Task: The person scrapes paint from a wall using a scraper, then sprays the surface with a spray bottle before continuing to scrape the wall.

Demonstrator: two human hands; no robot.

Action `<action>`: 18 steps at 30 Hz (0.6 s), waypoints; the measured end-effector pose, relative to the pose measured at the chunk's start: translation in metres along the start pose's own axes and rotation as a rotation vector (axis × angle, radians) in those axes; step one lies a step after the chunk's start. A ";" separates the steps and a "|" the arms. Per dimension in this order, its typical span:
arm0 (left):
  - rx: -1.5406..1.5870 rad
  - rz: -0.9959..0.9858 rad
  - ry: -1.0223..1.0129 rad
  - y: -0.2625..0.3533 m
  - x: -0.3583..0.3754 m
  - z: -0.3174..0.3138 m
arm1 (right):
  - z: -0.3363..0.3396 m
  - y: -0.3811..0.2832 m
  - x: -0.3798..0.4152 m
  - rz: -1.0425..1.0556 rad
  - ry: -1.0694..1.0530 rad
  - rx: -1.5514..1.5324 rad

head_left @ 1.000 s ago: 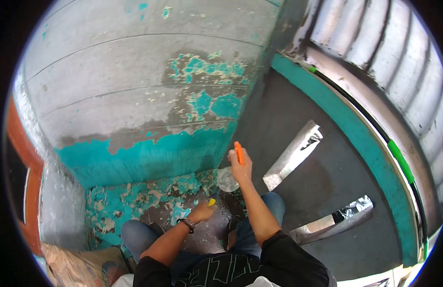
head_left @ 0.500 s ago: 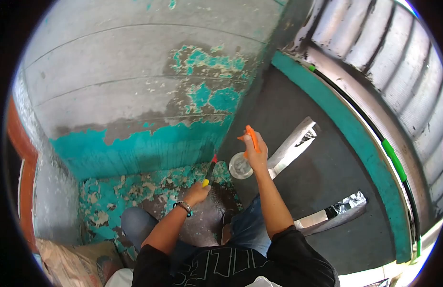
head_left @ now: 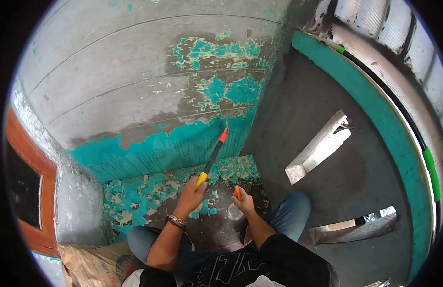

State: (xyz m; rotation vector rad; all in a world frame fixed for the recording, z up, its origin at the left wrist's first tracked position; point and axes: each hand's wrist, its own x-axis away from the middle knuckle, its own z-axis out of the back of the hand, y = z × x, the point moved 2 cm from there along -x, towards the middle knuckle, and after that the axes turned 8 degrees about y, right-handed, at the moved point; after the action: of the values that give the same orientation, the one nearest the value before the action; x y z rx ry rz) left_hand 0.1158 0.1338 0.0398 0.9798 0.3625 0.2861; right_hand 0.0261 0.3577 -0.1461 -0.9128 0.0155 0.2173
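Observation:
My left hand (head_left: 189,195) is wrapped round the yellow end of a long scraper (head_left: 212,158) with a black shaft and a red head. The scraper's tip meets the teal paint (head_left: 159,148) on the wall, near the upper edge of the painted band. In my right hand (head_left: 244,202) is a clear spray bottle (head_left: 235,212) with an orange trigger top, held low over the floor between my knees. Bare grey wall (head_left: 111,86) shows above the teal, with peeling teal patches (head_left: 221,49) higher up.
Teal and cream paint flakes (head_left: 135,198) litter the floor along the wall. A brown paper sack (head_left: 90,265) lies at lower left beside an orange-framed opening (head_left: 49,205). On the right, a dark wall has two slots (head_left: 322,146) and a teal edge (head_left: 374,110).
The scraper has risen from low by the corner to the upper teal band. My right hand and the bottle have come down from the dark wall to between my knees. The view has shifted.

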 end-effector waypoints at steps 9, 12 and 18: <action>-0.051 -0.058 0.093 0.038 -0.020 0.015 | -0.045 0.018 0.018 0.132 -0.366 0.243; -0.030 -0.019 0.114 0.041 -0.029 0.017 | -0.053 0.015 0.023 0.271 -0.369 0.397; 0.057 0.032 0.066 0.024 -0.038 0.004 | -0.061 0.002 0.022 0.212 -0.414 0.458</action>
State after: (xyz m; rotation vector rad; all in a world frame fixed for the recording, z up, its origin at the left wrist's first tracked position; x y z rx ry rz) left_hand 0.0811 0.1282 0.0688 1.0347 0.4173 0.3391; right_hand 0.0516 0.3152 -0.1875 -0.3967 -0.2152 0.5719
